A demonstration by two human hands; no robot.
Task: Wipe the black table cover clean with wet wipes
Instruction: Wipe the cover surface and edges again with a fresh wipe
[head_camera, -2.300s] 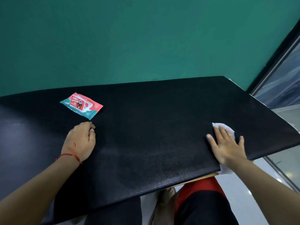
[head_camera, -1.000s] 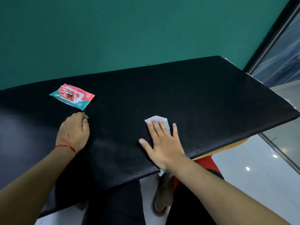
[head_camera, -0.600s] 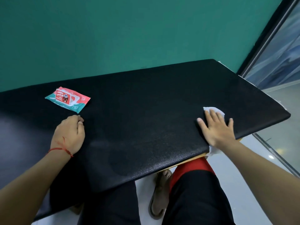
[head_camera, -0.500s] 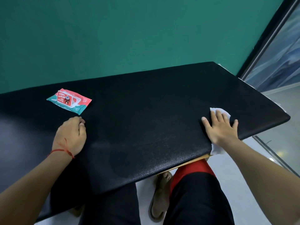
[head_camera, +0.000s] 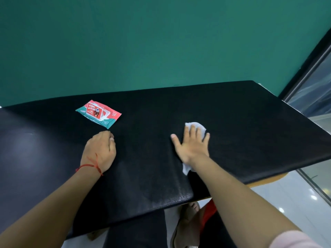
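White wet wipe [head_camera: 197,127] lies flat on the black table cover [head_camera: 250,131], right of the middle and nearer the front edge than the wall, pinned under the person's right hand [head_camera: 192,146]. That hand is palm down with its fingers [head_camera: 192,130] straight and slightly spread, the thumb splayed out to the left. One end of the wipe shows past the fingertips towards the green wall [head_camera: 161,42], and a corner trails out under the heel of the hand, so its long axis runs front to back, in line with the hand. A sideways stroke would therefore drag it broadside, which looks like the useful way to sweep. The left hand [head_camera: 100,151], a red thread [head_camera: 88,166] at its wrist, rests on the cover well apart from the wipe, fingers curled under and holding nothing, seemingly steadying the cover. Just beyond its knuckles lies the pack of wipes [head_camera: 98,113], much nearer the left hand should a fresh sheet be wanted.
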